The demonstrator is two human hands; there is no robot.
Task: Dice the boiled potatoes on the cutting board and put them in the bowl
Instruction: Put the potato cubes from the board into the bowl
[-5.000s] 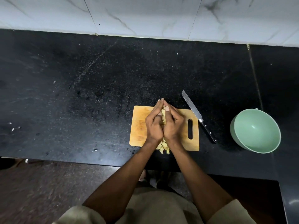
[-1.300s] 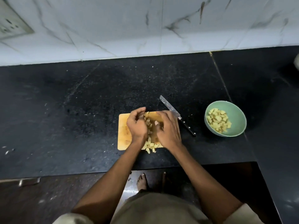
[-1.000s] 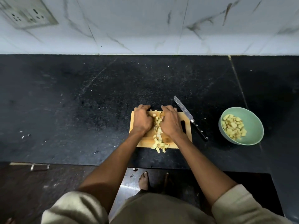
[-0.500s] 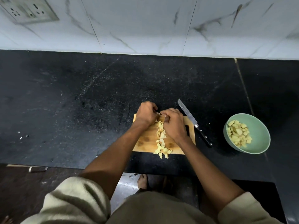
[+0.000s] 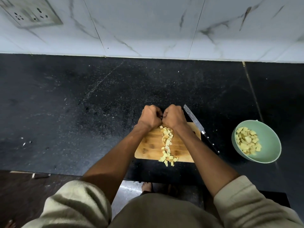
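We judge the cutting to be done and the transfer under way: part of the diced potato already lies in the green bowl (image 5: pixel 269 153), well off to the right of our right hand (image 5: pixel 174 117), while a loose line of potato pieces (image 5: pixel 167 143) remains on the cutting board (image 5: pixel 148 145), running from just below our knuckles back toward our body, with a few cubes hanging over or just past the near edge. Our left hand (image 5: pixel 150 117) and right hand sit knuckle to knuckle at the far edge of the board, fingers curled under so only the backs show; whether they have potato gathered inside we cannot tell. Both forearms slant in from the near side and meet at the wrists over the board, sleeves pushed back to the elbows. The knife (image 5: pixel 199 129) lies untouched just to the right of our right hand, blade pointing away from us, partly across the corner of the board. The next move, as we read it, calls for cupping the remaining pile between both palms, lifting it without shedding the soft cubes, and carrying it rightward over the knife to the bowl
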